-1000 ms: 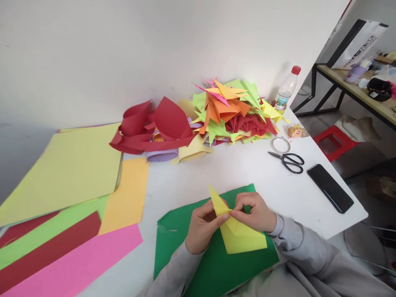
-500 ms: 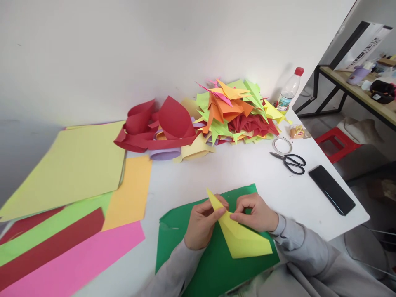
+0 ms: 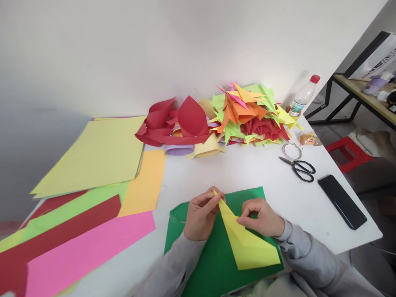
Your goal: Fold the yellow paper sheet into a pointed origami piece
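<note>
A folded sheet of yellow paper (image 3: 247,243) is held above the green sheet (image 3: 204,268), its narrow point up and its broad end toward me. My left hand (image 3: 202,214) pinches the narrow point between thumb and fingers. Partway down the right edge, my right hand (image 3: 261,216) grips the paper between thumb and forefinger. The fold runs lengthwise, and the green sheet shows around it on the white table.
Folded paper shapes (image 3: 247,111) are heaped against the wall, beside red curled paper (image 3: 192,119). Yellow sheets (image 3: 99,152) and coloured strips lie left. Scissors (image 3: 298,168), a tape roll (image 3: 291,151), a black phone (image 3: 342,202) and a bottle (image 3: 305,97) are to the right.
My left hand has slid up the yellow paper to its tip, away from my right hand. The view has turned slightly left, shifting everything rightward.
</note>
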`<state>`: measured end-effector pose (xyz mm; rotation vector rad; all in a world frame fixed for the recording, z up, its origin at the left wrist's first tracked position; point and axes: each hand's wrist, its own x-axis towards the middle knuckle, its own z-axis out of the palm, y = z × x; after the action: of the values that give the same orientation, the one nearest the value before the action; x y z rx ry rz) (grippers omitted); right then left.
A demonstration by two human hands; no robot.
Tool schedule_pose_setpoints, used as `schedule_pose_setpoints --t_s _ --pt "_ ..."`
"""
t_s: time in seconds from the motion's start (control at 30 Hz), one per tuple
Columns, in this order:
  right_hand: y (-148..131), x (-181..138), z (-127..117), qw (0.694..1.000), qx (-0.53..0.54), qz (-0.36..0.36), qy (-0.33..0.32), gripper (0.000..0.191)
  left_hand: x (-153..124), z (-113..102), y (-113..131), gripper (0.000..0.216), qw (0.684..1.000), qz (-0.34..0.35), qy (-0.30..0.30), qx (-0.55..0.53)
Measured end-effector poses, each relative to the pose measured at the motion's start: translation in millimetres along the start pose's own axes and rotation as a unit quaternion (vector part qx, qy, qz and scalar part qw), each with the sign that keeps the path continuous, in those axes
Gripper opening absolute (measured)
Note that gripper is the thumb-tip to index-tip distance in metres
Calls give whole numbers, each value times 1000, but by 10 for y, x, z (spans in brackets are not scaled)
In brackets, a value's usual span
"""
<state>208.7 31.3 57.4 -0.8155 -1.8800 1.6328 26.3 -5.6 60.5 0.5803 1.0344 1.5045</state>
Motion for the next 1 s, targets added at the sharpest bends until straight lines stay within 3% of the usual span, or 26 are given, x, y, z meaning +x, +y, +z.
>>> schedule_pose_setpoints --t_s 0.33,0.53,1.0 --pt "15 1 14 999 33 21 -31 45 83 -91 78 21 998 43 30 -32" --pt "17 -2 -1 996 74 40 -22 43 33 -53 103 19 998 3 -61 -31" --pt "29 0 -7 994 92 54 -32 45 65 -76 71 17 992 -46 -62 -98"
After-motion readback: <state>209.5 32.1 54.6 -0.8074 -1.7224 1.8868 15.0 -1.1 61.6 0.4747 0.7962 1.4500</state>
